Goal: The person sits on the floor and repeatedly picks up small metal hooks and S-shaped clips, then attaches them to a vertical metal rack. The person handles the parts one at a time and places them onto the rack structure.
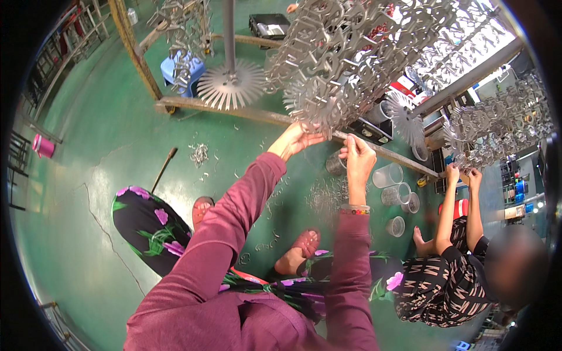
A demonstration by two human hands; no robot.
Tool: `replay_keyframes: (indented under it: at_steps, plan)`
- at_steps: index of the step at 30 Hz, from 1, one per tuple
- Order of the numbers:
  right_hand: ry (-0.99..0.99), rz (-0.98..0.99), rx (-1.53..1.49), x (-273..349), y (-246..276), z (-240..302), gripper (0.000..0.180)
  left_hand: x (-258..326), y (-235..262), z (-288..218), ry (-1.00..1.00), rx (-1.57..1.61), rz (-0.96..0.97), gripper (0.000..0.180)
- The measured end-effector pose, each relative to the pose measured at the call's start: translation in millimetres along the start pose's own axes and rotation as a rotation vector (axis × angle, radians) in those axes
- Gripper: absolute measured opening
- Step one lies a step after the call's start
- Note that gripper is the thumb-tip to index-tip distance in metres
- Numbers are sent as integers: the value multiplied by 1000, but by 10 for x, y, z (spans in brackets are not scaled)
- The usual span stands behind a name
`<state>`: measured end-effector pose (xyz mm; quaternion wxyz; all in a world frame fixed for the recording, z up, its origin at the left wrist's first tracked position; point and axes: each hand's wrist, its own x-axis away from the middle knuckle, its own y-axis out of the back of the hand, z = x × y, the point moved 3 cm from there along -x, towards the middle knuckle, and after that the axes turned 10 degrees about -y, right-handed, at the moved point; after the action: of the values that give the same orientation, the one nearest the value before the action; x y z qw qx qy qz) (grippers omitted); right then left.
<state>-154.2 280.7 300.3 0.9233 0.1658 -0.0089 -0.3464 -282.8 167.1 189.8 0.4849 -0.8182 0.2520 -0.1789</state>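
Note:
In front of me hangs a dense cluster of bent grey metal pieces (pixel 319 76). My left hand (pixel 298 140) is at its lower edge, thumb and fingers closed around one of the lowest metal pieces; the cluster partly hides the fingertips. Just to the right, my right hand (pixel 358 155) is raised with thumb and forefinger pinched together below the cluster. Whatever lies in that pinch is too small to make out. A bead bracelet (pixel 355 209) circles my right wrist.
A wheeled frame's lower bar (pixel 228 112) runs behind my hands. Clear plastic tubs (pixel 387 175) and scattered metal bits (pixel 322 196) are on the green floor. At right, a co-worker's hands (pixel 462 175) touch another hanging cluster (pixel 497 126). A slotted metal disc (pixel 231 85) hangs at left.

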Motion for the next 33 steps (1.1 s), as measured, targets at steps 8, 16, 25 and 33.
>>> replay_keyframes:
  at_steps: [8,16,25,33]
  plan:
    - [229,-39,647,5,-248,277,31,110,-182,-58,4,-43,-17,19]
    - [208,-72,520,-39,-498,135,29,110,-130,-9,3,1,9,20]
    - [256,-147,651,-39,-543,27,23,33,-50,216,-105,12,12,15]
    - [298,-157,640,-37,-510,73,21,31,-96,308,-129,-7,-27,11]
